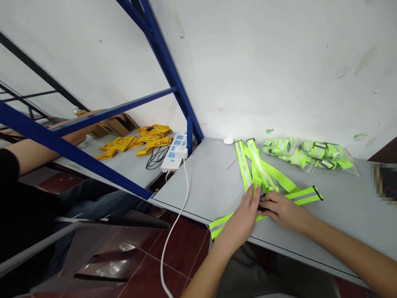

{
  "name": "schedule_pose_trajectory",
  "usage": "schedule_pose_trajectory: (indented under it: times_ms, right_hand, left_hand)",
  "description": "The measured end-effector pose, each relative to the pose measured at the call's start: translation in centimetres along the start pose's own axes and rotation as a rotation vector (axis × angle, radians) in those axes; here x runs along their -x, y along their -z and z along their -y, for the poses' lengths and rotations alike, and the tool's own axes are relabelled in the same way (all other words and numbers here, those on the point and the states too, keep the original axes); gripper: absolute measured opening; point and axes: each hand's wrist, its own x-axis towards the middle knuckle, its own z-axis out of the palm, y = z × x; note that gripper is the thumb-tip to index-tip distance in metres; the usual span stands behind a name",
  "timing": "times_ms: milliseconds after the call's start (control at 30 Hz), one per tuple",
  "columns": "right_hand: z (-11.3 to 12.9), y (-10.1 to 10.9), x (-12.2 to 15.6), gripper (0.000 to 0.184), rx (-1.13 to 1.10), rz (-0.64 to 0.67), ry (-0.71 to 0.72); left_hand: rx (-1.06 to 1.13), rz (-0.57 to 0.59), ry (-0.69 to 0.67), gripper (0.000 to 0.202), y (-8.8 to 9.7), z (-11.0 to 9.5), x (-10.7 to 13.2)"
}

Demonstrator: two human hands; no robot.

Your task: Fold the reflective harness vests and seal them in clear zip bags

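Neon-yellow reflective straps (258, 159) with silver stripes and black buckles lie spread over the grey table (198, 194). My left hand (243, 213) is closed, its fingertips gripping the straps where they cross. Close beside it, my right hand (282, 209) has its fingers curled around a black buckle piece (263, 204), which they partly hide. One strap end (217, 225) reaches the table's front edge under my left forearm. Another end, tipped with a black buckle (317, 193), points right.
Clear bags of folded straps (328, 155) lie by the wall, with a white case (228, 141) to the left. A blue metal frame (173, 78) divides the tables. Near it sits a power strip (175, 153) with a white cable (173, 231). Another person's arm (46, 142) and yellow cloth pieces (133, 142) are left.
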Motion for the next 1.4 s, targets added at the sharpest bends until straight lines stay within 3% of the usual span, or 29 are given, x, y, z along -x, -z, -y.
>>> schedule_pose_trajectory:
  times_ms: [100,200,333,500,700,900,1033,1300,1400]
  right_hand:
    - [0.3,0.6,0.0,0.022,0.021,-0.002,-0.019]
    - [-0.1,2.0,0.4,0.043,0.168,0.004,-0.066]
    - [-0.7,3.5,0.7,0.051,0.335,0.047,-0.163]
    - [-0.2,3.0,0.4,0.043,0.380,0.041,-0.148]
    - [0.1,2.4,0.4,0.027,0.207,-0.084,-0.205]
    - [0.7,3.9,0.1,0.016,-0.193,-0.311,-0.274]
    - [1.0,4.5,-0.1,0.004,-0.302,-0.420,-0.309]
    - [1.4,5.3,-0.2,0.017,-0.385,-0.402,-0.368]
    - [0.5,5.9,-0.3,0.003,-0.286,-0.261,-0.351]
  left_hand:
    - [0.013,-0.016,-0.017,0.076,0.8,-0.2,0.3]
    - [-0.091,-0.110,0.033,0.076,1.4,-0.2,1.0]
    - [-0.262,-0.248,0.191,0.047,1.4,-0.2,2.1]
    - [-0.323,-0.222,0.205,0.026,1.1,-0.8,2.0]
    - [-0.218,-0.255,0.182,0.024,1.7,-1.1,0.9]
    - [-0.147,-0.363,0.120,0.028,3.7,-1.7,0.4]
    - [-0.030,-0.391,0.125,0.027,3.9,-1.8,-0.2]
    - [0.166,-0.399,0.057,0.017,1.9,-1.4,-1.2]
    - [0.119,-0.378,0.127,0.029,1.4,-1.0,-1.0]
